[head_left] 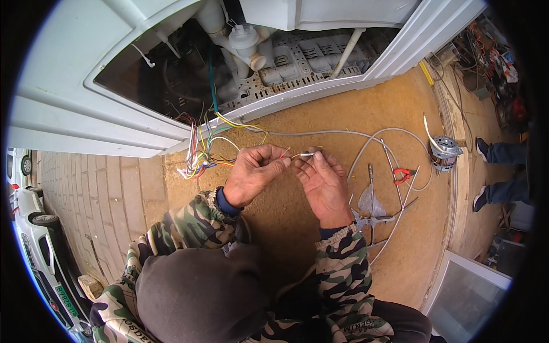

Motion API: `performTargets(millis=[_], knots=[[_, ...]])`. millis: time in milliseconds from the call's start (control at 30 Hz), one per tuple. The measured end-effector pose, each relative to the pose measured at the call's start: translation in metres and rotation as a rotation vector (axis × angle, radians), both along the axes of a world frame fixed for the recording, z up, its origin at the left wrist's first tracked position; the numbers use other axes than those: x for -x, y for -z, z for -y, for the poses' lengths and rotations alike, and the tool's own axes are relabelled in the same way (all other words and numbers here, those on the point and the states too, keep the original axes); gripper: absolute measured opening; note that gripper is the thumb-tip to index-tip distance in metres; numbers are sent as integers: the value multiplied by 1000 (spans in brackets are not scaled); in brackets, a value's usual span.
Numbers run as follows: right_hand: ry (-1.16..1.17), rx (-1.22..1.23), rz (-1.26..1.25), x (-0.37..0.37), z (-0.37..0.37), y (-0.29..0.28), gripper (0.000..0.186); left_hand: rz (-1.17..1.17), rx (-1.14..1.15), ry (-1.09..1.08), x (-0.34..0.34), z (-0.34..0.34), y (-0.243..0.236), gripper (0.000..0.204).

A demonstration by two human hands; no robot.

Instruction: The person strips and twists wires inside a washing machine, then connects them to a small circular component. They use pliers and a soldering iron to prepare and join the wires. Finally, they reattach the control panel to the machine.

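My left hand (251, 173) is closed in a pinch on a thin red wire (284, 152), whose bare-looking tip sticks up past the fingers. Close beside it, my right hand (325, 186) pinches a short white sleeve (307, 154) on a wire. A thin brownish strand spans the small gap between the hands. Left of my left hand lies a loose bundle of coloured wires (200, 157), with white connectors among them. It hangs out of the open lower part of a white appliance cabinet (229, 108).
Right of my hands lie a grey cable (337, 132), red-handled pliers (404, 175) and a metal bracket with arms and rods (374, 220). An electric motor (445, 153) stands near the wooden sill, with a person's legs (506, 151) beyond. Parked cars (48, 251) line the left.
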State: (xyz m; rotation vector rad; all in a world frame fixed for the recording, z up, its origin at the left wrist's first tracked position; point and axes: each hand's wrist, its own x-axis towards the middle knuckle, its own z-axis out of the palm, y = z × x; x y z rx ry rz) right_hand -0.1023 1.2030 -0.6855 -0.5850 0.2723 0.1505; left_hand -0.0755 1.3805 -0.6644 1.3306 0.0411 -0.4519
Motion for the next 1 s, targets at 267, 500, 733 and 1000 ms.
performTargets(millis=[267, 500, 733, 1000], knots=[[-25, 33, -18, 1, 0, 1, 14, -21, -39, 26, -1, -5, -3, 16], [-16, 88, -10, 1, -1, 4, 14, 67, -52, 22, -1, -4, -1, 17], [-6, 115, -15, 1, -1, -1, 14, 84, -100, 46, -3, -4, 0, 17], [-9, 126, -36, 2, 2, 0, 14, 70, -143, 95, -3, -3, -8, 16]])
